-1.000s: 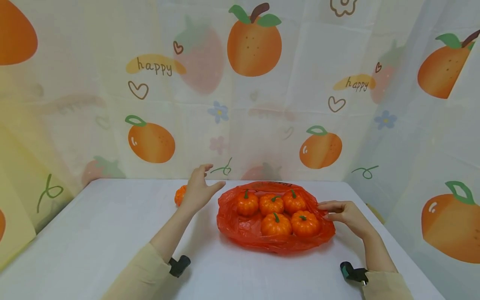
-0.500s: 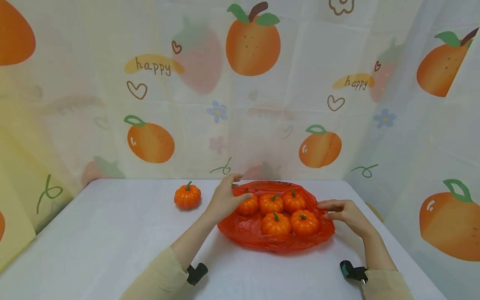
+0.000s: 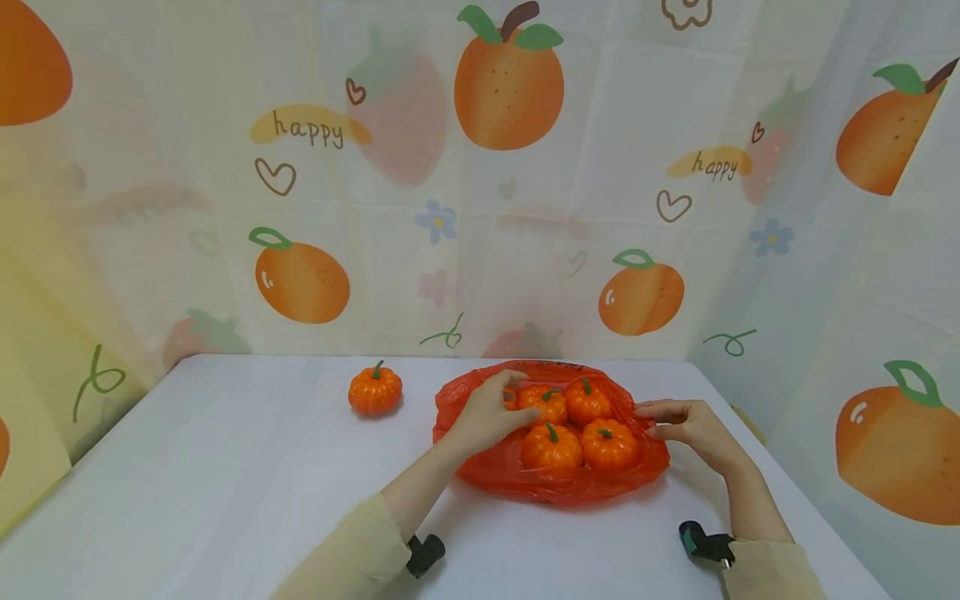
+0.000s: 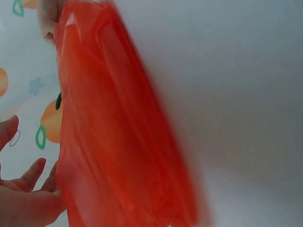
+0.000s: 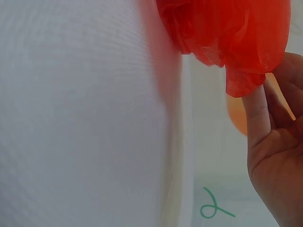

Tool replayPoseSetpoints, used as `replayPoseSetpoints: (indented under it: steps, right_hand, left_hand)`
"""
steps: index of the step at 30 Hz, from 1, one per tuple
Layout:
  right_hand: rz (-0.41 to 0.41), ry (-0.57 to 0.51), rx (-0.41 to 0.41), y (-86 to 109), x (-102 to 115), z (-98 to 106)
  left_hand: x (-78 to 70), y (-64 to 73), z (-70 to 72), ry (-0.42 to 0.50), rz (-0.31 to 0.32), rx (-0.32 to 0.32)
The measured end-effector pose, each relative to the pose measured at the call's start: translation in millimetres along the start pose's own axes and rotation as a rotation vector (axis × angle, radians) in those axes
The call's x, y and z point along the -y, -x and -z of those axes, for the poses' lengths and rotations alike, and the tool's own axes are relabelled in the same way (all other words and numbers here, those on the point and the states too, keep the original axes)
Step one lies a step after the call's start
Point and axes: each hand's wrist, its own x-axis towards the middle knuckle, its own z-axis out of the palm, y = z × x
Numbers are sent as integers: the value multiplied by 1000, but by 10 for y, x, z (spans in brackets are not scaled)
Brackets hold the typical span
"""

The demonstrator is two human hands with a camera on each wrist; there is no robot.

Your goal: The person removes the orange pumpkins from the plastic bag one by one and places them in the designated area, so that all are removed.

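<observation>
A red plastic bag (image 3: 558, 492) lies with its mouth open on the white table, with several small orange pumpkins (image 3: 552, 452) inside. My left hand (image 3: 483, 417) is over the bag's left part, thumb and fingers spread apart. It hides most of the leftmost pumpkin (image 3: 511, 399), and its fingertips are right by it. In the left wrist view the fingers (image 4: 31, 175) show bent and loose beside the bag's wall. At the bag's right rim, my right hand (image 3: 690, 423) pinches the plastic between thumb and fingers, as the right wrist view shows too.
One more orange pumpkin (image 3: 375, 391) with a green stem stands on the white table (image 3: 225, 475), left of the bag. Behind the table hangs a cloth (image 3: 525, 250) printed with fruit. A small black device (image 3: 426, 556) sits at the left wrist, another (image 3: 705, 546) at the right.
My left hand has moved right, from beside the lone pumpkin at the left to over the bag, uncovering that pumpkin. The right hand has stayed at the bag's rim.
</observation>
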Motion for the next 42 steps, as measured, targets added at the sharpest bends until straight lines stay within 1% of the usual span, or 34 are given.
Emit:
replayPoseSetpoints:
  steps: [2, 5, 9, 16, 23, 31, 37, 42]
  right_hand:
    - [1, -2, 0, 0, -3, -2]
    - [0, -3, 2, 1, -5, -3]
    - [-2, -8, 3, -3, -8, -1]
    - [3, -13, 3, -10, -13, 3]
    - [-1, -10, -1, -7, -20, 5]
    - [-7, -7, 0, -1, -14, 1]
    - [-1, -16, 3, -1, -27, 0]
    - [4, -23, 6, -5, -31, 2]
  left_hand:
    - [2, -9, -50, -16, -5, 14]
    - [3, -28, -108, -30, 6, 31]
    - [15, -56, -165, -22, 18, 51]
    - [84, -65, -242, -35, 37, 124]
    - [113, -78, -262, -45, 50, 159]
    - [169, -63, -259, -79, 10, 201]
    - [191, -56, -268, -84, 27, 221]
    - [194, -46, -271, -115, 30, 231]
